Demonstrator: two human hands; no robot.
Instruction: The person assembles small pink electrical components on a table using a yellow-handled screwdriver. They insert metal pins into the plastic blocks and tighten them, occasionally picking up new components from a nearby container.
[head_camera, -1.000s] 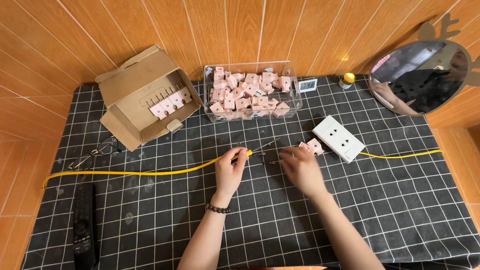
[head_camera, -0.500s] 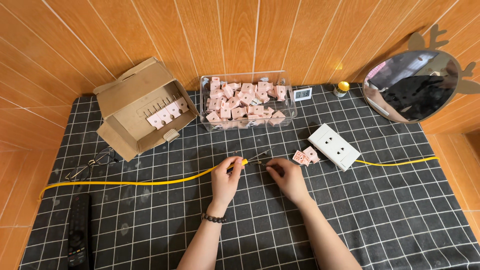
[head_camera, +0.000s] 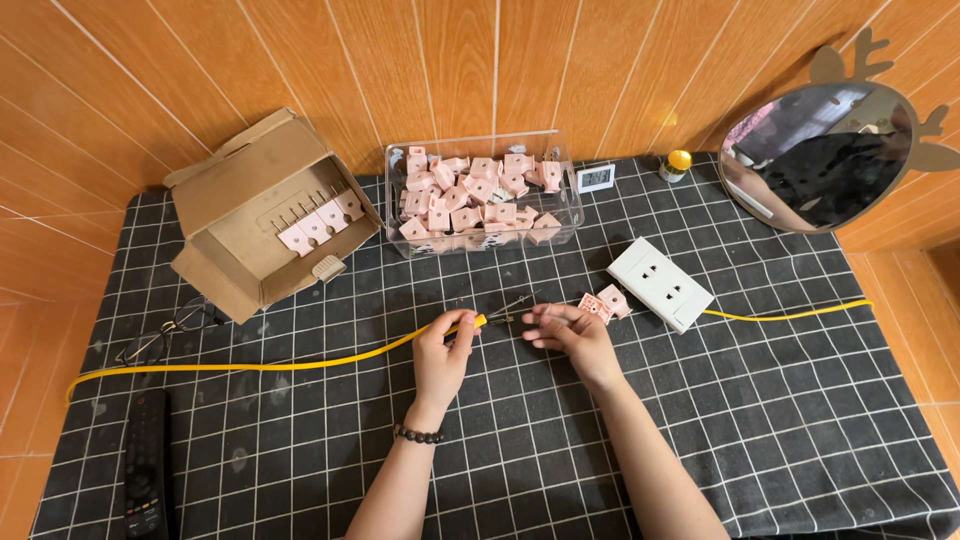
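The left hand (head_camera: 443, 352) has its fingers pinched shut on the cut end of the yellow cable (head_camera: 250, 364), which trails away to the left across the desk (head_camera: 780, 420), apparently to steady it while the right hand (head_camera: 568, 335), fingers closed loosely on the thin dark wires (head_camera: 508, 308) sticking out of that end, handles them. Beyond the fingers stands a clear plastic box (head_camera: 484, 195) heaped with small pink parts, with an open brown cardboard carton (head_camera: 262, 215) holding more to its left, and just right of the right hand lie two loose pink parts (head_camera: 605, 303) and a white socket block (head_camera: 660, 284).
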